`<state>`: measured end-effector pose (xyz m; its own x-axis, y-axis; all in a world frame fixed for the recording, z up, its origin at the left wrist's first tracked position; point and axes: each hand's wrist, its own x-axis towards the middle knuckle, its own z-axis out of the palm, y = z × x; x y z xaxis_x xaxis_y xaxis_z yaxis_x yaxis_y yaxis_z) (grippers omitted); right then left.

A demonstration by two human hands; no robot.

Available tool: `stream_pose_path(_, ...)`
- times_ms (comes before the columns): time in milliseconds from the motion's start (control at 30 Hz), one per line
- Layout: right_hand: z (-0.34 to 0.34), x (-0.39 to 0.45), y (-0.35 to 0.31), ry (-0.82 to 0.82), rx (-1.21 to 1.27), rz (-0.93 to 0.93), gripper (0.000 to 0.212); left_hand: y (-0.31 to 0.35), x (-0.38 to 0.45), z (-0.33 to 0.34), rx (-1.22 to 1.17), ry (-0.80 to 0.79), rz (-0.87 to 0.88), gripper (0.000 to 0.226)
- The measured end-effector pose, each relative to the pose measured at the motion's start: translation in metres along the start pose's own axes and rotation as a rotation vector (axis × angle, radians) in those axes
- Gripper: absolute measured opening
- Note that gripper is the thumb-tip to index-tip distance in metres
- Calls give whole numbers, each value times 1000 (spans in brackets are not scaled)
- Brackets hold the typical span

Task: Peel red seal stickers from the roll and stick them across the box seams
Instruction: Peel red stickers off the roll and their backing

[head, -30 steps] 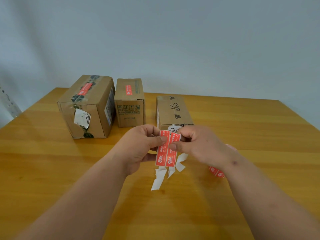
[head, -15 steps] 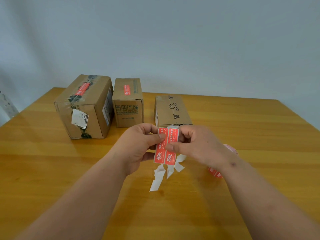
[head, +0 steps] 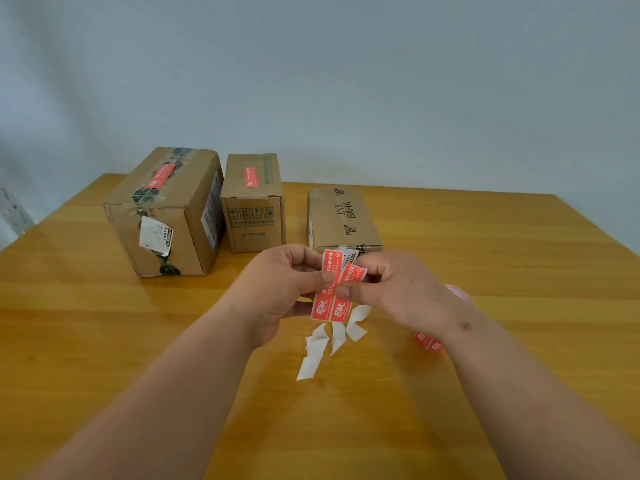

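Above the middle of the table my left hand [head: 277,289] pinches a strip of red seal stickers [head: 325,306] on white backing. My right hand [head: 398,292] pinches the right-hand sticker [head: 353,273], whose top end tilts away from the strip. White backing tails [head: 313,355] dangle below. The sticker roll [head: 429,342] lies on the table, mostly hidden behind my right wrist. Three cardboard boxes stand behind: a large left box [head: 162,220] and a middle box [head: 254,209], each with a red sticker on top, and a low right box [head: 343,220] with a bare top.
The wooden table [head: 104,341] stretches wide around my arms, its back edge near a plain grey wall. A pale metal object [head: 14,213] shows at the far left edge of the view.
The right-hand sticker's top end has lifted and tilted to the right off the strip. Both hands stay in nearly the same place.
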<state>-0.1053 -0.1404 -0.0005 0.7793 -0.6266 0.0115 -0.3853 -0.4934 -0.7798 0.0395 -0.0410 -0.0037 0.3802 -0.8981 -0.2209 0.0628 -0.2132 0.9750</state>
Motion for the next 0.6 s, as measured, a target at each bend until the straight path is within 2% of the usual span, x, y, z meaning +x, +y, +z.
stream_pose_path(433,-3,-2,1,-4,1,11,21,1,1,7,-40,54,30,14)
stream_pose_path(600,-5,-4,-2,-14,5,17,13,1,-3,4,-22,4,11,26)
